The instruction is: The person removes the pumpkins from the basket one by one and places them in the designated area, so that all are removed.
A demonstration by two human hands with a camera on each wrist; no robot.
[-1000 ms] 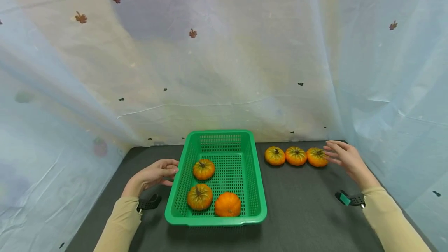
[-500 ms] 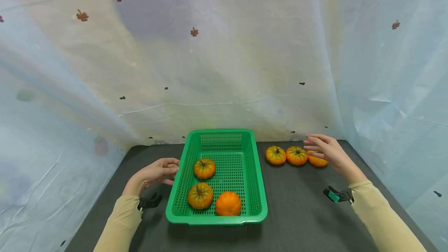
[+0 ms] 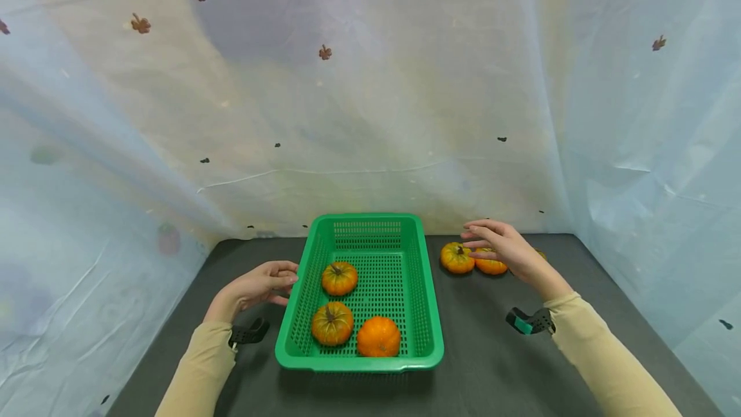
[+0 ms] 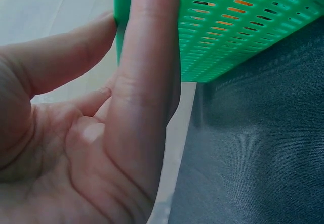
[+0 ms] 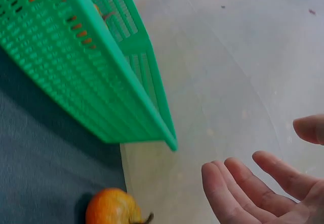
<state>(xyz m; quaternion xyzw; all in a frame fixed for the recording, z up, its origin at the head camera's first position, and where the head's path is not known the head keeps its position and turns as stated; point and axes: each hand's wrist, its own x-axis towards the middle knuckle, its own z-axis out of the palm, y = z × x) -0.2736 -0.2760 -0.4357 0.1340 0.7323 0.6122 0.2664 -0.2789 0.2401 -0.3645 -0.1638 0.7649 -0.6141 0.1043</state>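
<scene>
My left hand (image 3: 263, 285) pinches the left rim of a green perforated plastic basket (image 3: 435, 314); in the left wrist view, curled fingers (image 4: 147, 72) meet at the rim. Two small ribbed orange-green pumpkins (image 3: 339, 278) lie along the basket's left side. A plainer orange round fruit (image 3: 379, 338) lies front right of them. My right hand (image 3: 503, 248) hovers over a row of small pumpkins (image 3: 457, 259) right of the basket, fingers spread and holding nothing. It partly covers the middle pumpkin (image 3: 489, 267) and hides most of the rightmost.
The dark table (image 3: 475, 346) extends in front of the pumpkins and around the basket. A pale plastic sheet (image 3: 376, 114) hangs behind and along both sides. Close to its back edge stand the basket and the pumpkin row.
My right hand has moved left along the pumpkin row, from beside the rightmost one to over the middle one. The left hand, basket and pumpkins stay put.
</scene>
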